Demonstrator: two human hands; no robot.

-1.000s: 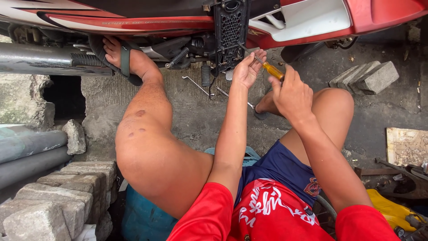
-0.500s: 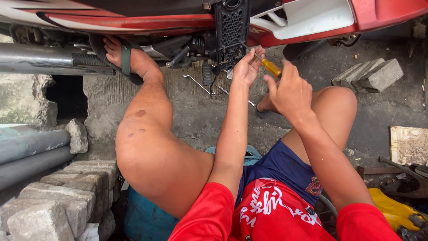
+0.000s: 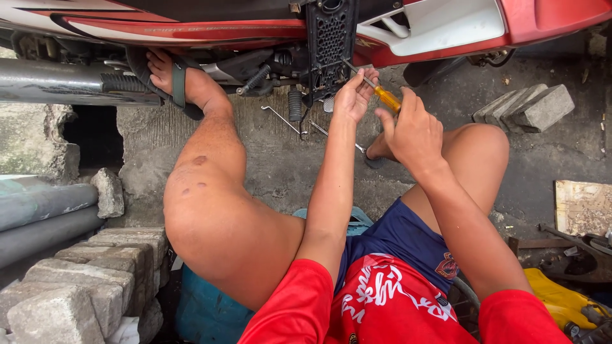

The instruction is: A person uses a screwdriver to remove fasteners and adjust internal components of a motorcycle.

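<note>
A red and white motorcycle (image 3: 446,25) stands across the top of the head view, with a black perforated cover (image 3: 330,38) on its side. My right hand (image 3: 413,130) grips the yellow handle of a screwdriver (image 3: 386,97). Its metal shaft points up-left toward the black cover. My left hand (image 3: 352,95) pinches the shaft near the tip, just below the cover. My left foot, in a sandal, rests against the motorcycle's underside by the exhaust pipe (image 3: 64,81).
Loose metal wrenches (image 3: 280,118) lie on the concrete under the engine. Grey paving blocks (image 3: 526,105) sit at the right, more blocks (image 3: 76,280) at lower left beside grey pipes (image 3: 38,210). A yellow object and tools (image 3: 567,299) lie at lower right.
The view has shifted slightly. Both hands stay on the screwdriver at the black cover, with my left fingers sliding a little along the shaft.
</note>
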